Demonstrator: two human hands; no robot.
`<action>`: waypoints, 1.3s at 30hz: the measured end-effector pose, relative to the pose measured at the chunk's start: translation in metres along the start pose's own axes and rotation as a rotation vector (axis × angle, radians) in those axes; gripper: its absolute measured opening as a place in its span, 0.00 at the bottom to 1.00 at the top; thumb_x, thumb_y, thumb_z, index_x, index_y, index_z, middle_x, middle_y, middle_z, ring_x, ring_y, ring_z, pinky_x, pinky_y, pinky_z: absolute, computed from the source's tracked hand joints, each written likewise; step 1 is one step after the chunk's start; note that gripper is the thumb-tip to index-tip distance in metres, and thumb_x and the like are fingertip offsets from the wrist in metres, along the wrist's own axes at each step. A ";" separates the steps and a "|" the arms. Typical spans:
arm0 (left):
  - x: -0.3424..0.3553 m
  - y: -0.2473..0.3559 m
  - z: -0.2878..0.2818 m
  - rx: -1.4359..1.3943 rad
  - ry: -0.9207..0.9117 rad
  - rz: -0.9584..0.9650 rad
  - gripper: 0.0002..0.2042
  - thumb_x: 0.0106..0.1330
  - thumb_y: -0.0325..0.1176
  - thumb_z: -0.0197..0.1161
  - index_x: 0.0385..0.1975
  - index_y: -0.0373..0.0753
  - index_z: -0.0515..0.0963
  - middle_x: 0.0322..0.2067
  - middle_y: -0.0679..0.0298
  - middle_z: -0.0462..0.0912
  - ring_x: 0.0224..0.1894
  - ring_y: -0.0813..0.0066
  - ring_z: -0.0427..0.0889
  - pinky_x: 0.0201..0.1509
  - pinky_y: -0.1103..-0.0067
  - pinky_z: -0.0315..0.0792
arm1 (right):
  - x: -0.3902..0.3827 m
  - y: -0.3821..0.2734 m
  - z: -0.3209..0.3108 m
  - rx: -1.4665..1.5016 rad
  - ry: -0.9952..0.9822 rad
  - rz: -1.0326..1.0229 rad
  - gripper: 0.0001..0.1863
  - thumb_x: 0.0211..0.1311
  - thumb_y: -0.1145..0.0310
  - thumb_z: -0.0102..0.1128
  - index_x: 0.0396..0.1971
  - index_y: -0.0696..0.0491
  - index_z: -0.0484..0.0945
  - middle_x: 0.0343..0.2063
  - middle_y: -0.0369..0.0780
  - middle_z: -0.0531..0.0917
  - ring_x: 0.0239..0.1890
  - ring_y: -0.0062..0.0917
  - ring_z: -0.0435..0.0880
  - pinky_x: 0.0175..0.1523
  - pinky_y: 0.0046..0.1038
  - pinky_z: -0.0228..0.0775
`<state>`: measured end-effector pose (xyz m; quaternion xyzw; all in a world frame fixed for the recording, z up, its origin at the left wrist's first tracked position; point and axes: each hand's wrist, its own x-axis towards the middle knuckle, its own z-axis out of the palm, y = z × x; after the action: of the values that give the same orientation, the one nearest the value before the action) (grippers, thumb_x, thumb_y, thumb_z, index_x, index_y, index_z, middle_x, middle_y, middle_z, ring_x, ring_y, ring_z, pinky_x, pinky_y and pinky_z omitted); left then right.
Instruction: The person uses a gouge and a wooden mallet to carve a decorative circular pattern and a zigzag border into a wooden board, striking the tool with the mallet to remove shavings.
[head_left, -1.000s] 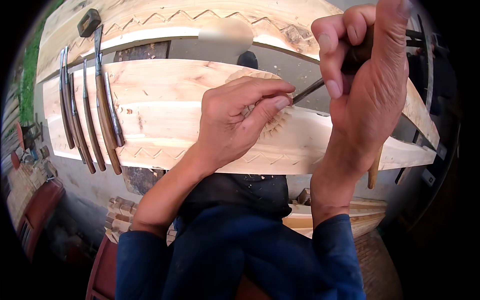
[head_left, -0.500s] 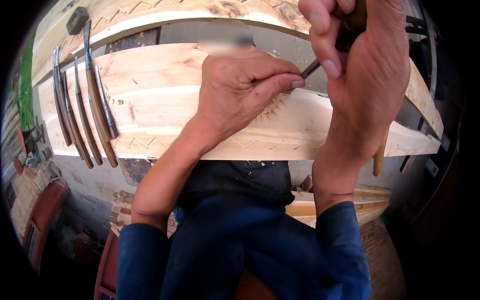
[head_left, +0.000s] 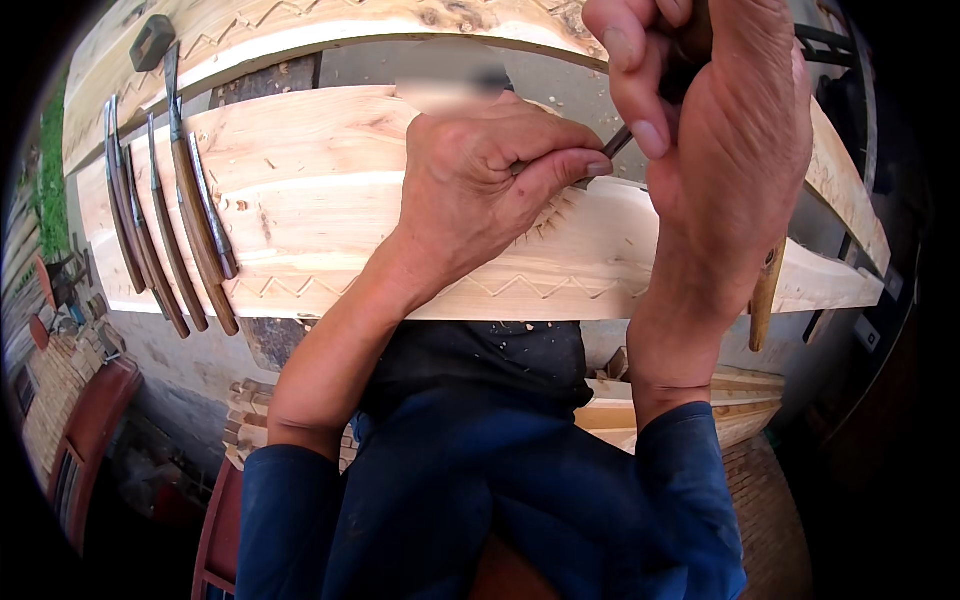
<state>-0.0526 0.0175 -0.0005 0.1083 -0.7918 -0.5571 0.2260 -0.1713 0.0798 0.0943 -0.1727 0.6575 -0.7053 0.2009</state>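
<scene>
My left hand [head_left: 490, 165] is closed over a pale wooden board [head_left: 320, 150], thumb and fingers pinching the metal shaft of a carving chisel [head_left: 618, 142]. Higher up at the right, my right hand [head_left: 735, 140] curls its fingers around the chisel's upper part, where the handle is mostly hidden. The shaft slants down from right to left, and my left hand covers the cutting tip. Just below the left thumb, a cluster of short carved notches [head_left: 550, 217] shows in the wood. A zigzag line [head_left: 540, 285] is cut along the board's near edge.
Several wood-handled chisels [head_left: 165, 235] lie side by side across the board's left end. A dark angular block [head_left: 152, 43] sits on a second carved board [head_left: 330, 25] behind. At the right, a wooden handle [head_left: 765, 305] juts past the near edge. Small chips dot my dark apron [head_left: 480, 350].
My right hand has shifted slightly to the left with the top of the chisel. My left hand has barely moved and keeps its pinch on the shaft.
</scene>
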 end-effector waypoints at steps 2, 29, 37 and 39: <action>0.000 0.001 -0.001 0.032 -0.005 -0.013 0.06 0.66 0.23 0.76 0.41 0.33 0.92 0.29 0.60 0.89 0.31 0.74 0.86 0.36 0.78 0.77 | 0.000 0.002 0.000 0.004 -0.002 0.003 0.36 0.80 0.33 0.52 0.20 0.49 0.71 0.13 0.37 0.77 0.08 0.13 0.64 0.15 0.17 0.50; -0.001 0.001 -0.002 0.005 -0.013 -0.030 0.05 0.67 0.22 0.75 0.41 0.35 0.92 0.28 0.61 0.88 0.30 0.75 0.84 0.35 0.77 0.76 | 0.001 0.004 -0.002 0.012 -0.005 0.003 0.35 0.82 0.36 0.53 0.20 0.50 0.72 0.13 0.36 0.76 0.09 0.13 0.64 0.16 0.18 0.50; -0.001 0.000 -0.002 -0.006 -0.009 -0.029 0.06 0.67 0.22 0.75 0.41 0.35 0.92 0.28 0.61 0.88 0.30 0.75 0.84 0.36 0.78 0.76 | 0.002 0.004 -0.002 0.017 -0.009 0.005 0.35 0.82 0.37 0.53 0.20 0.50 0.73 0.13 0.36 0.75 0.09 0.12 0.63 0.16 0.18 0.50; -0.002 0.000 -0.002 -0.010 -0.006 -0.031 0.06 0.67 0.22 0.75 0.41 0.34 0.92 0.28 0.61 0.88 0.30 0.75 0.84 0.36 0.78 0.76 | 0.002 0.004 -0.002 0.019 -0.007 0.008 0.35 0.82 0.37 0.53 0.19 0.50 0.73 0.13 0.36 0.75 0.09 0.12 0.63 0.16 0.18 0.50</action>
<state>-0.0505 0.0167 -0.0008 0.1176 -0.7878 -0.5649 0.2155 -0.1740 0.0806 0.0904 -0.1709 0.6508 -0.7101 0.2075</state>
